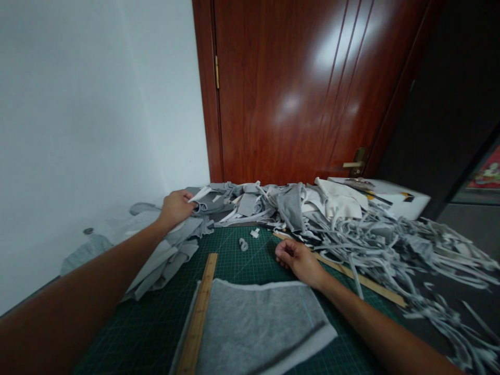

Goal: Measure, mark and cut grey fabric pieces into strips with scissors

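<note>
Grey cloth point(258, 323) lies on the near part of the green cutting mat point(230, 263), taken as clock centre. At two o'clock, loose strips in the tangled heap point(375, 245) could snag the right forearm point(359, 310). Wooden ruler point(199, 317), nine o'clock, overlaps the cloth's edge; a knock might skew it. Left hand point(177, 207), eleven o'clock, pinches a pale-edged piece point(201, 194); tugging could drag others along. Right hand point(299, 259), one o'clock, is curled; I cannot tell whether it grips anything. Curled scrap point(243, 244), twelve o'clock, could lodge underneath the cloth.
</note>
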